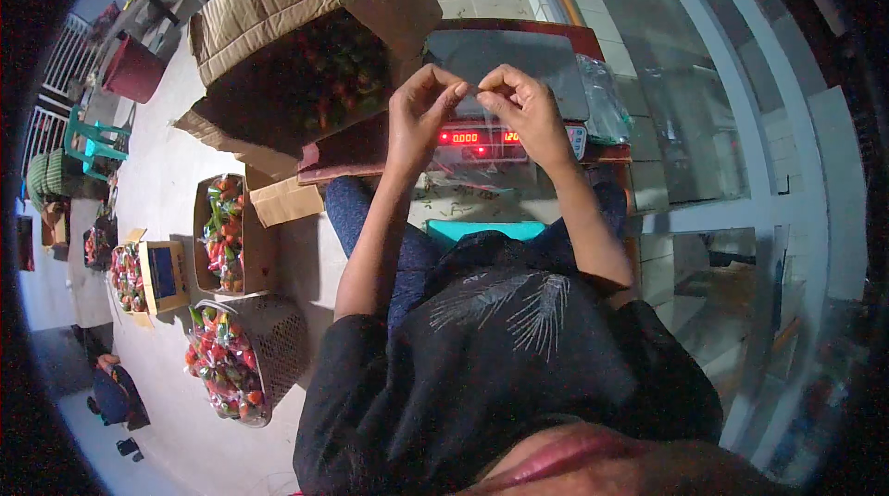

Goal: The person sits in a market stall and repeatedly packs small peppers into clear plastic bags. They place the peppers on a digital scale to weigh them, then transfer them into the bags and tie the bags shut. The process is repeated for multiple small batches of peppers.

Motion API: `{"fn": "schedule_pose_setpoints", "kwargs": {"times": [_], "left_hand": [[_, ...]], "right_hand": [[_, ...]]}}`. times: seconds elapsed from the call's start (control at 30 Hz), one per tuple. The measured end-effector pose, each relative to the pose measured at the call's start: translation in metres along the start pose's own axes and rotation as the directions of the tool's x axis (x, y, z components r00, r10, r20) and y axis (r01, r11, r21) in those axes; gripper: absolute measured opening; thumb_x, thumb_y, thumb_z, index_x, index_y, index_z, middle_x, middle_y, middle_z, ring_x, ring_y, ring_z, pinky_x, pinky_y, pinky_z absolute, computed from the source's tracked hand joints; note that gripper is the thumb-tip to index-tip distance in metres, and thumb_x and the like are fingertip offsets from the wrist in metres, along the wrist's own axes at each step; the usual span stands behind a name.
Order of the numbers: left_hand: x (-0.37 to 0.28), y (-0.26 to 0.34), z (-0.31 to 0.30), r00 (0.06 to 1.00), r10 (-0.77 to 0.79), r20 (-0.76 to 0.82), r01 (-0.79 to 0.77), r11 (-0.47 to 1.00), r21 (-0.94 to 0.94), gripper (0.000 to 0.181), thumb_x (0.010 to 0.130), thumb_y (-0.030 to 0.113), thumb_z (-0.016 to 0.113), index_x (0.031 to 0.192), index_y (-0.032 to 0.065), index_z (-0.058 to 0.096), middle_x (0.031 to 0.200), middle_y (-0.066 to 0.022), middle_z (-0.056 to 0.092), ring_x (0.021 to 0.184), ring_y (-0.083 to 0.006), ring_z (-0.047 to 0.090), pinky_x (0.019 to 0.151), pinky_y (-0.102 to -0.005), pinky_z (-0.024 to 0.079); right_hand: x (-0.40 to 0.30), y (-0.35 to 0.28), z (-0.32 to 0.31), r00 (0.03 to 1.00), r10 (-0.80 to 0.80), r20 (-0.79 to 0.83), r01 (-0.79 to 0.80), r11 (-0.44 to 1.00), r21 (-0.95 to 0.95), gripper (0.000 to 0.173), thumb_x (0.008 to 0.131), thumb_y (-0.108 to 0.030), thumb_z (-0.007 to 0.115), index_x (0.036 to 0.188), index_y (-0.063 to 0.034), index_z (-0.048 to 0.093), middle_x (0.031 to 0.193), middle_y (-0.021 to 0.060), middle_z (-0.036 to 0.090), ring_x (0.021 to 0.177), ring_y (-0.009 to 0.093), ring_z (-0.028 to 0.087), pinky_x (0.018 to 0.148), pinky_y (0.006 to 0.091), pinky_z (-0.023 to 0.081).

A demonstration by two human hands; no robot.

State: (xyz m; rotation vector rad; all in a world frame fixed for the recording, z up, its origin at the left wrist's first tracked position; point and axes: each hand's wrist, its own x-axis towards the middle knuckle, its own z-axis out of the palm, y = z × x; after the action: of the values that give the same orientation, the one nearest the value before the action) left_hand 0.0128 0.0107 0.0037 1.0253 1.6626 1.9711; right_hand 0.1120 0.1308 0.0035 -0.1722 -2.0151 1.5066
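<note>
My left hand (424, 110) and my right hand (524, 107) are raised close together, thumbs and fingertips pinched. Between them they hold the edge of what looks like a clear plastic bag (479, 176), a thin film that hangs down and is hard to make out. Behind the hands stands a digital weighing scale (503, 48) with a bare grey platform and lit red digits. To the left, a large cardboard box (271, 10) lies tilted with its flaps spread. Red and green produce, probably peppers (340, 76), shows dimly in its shadowed inside.
Folded clear plastic (604, 100) lies right of the scale on a reddish table (590, 41). Bagged peppers fill a carton (260, 253), a grey basket (285, 336) and a smaller box (163, 274) at left. A green chair (94, 142) stands beyond; glass panels (694, 93) rise at right.
</note>
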Motion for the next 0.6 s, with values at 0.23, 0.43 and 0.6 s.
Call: {"fn": "schedule_pose_setpoints", "kwargs": {"times": [0.23, 0.43, 0.6], "left_hand": [[0.002, -0.015, -0.008, 0.993, -0.106, 0.056, 0.108, 0.993, -0.040, 0.015, 0.084, 0.013, 0.063, 0.076, 0.0023, 0.055, 0.069, 0.0028, 0.052, 0.062, -0.0036, 0.044, 0.054, -0.0187, 0.035], [0.001, -0.009, -0.006, 0.999, -0.035, 0.004, 0.035, 0.993, -0.114, 0.016, 0.085, 0.015, 0.062, 0.078, 0.0024, 0.056, 0.071, 0.0034, 0.051, 0.065, -0.0036, 0.044, 0.055, -0.0193, 0.034], [0.003, -0.014, -0.008, 0.995, -0.082, 0.049, 0.079, 0.995, 0.054, 0.016, 0.085, 0.015, 0.063, 0.079, 0.0019, 0.056, 0.072, 0.0034, 0.052, 0.065, -0.0030, 0.043, 0.055, -0.0193, 0.034]], "right_hand": [[0.000, -0.012, 0.001, 0.995, 0.079, 0.065, -0.068, 0.987, -0.148, 0.018, 0.089, -0.014, 0.056, 0.078, 0.0001, 0.055, 0.067, 0.0003, 0.052, 0.064, 0.005, 0.044, 0.059, 0.0225, 0.038], [-0.002, -0.008, -0.002, 0.994, 0.104, 0.034, -0.099, 0.987, -0.130, 0.019, 0.089, -0.015, 0.056, 0.077, 0.0001, 0.055, 0.067, -0.0006, 0.053, 0.065, 0.005, 0.046, 0.061, 0.0209, 0.039], [0.001, -0.008, -0.003, 0.993, 0.075, 0.094, -0.061, 0.986, -0.152, 0.016, 0.088, -0.015, 0.057, 0.079, -0.0007, 0.055, 0.068, -0.0004, 0.053, 0.066, 0.004, 0.046, 0.061, 0.0208, 0.040]]}}
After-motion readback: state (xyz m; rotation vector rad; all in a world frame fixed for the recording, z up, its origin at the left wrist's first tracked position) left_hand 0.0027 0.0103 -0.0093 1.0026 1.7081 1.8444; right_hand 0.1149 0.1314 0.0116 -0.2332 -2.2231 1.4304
